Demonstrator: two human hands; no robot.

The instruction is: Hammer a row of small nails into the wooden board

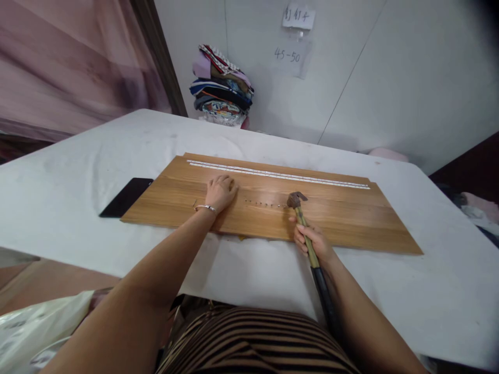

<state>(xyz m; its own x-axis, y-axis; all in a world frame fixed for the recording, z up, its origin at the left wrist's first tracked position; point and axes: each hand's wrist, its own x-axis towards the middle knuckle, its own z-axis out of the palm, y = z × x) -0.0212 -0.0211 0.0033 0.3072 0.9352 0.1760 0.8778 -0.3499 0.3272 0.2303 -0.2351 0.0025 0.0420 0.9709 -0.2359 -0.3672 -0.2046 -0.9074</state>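
A claw hammer (297, 199) with a rusty head and a wooden, black-ended handle is gripped in my right hand (314, 239), fingers wrapped around the shaft. Its head is over the brown wooden board (343, 213), at the right end of a row of several small nails (261, 203). To the left of that row, my left hand (221, 192) lies palm down on the board, fingers slightly bent and nothing visible in them. One thin nail (195, 203) shows close to my left wrist. Two white measuring strips (273, 175) run along the board's far side.
The board lies on a table with a white cover (128, 140). A flat black object (127, 197) sticks out at the board's left end. Folded clothes (222, 88) are stacked behind the table, against the wall. Paper notes (298, 18) hang above.
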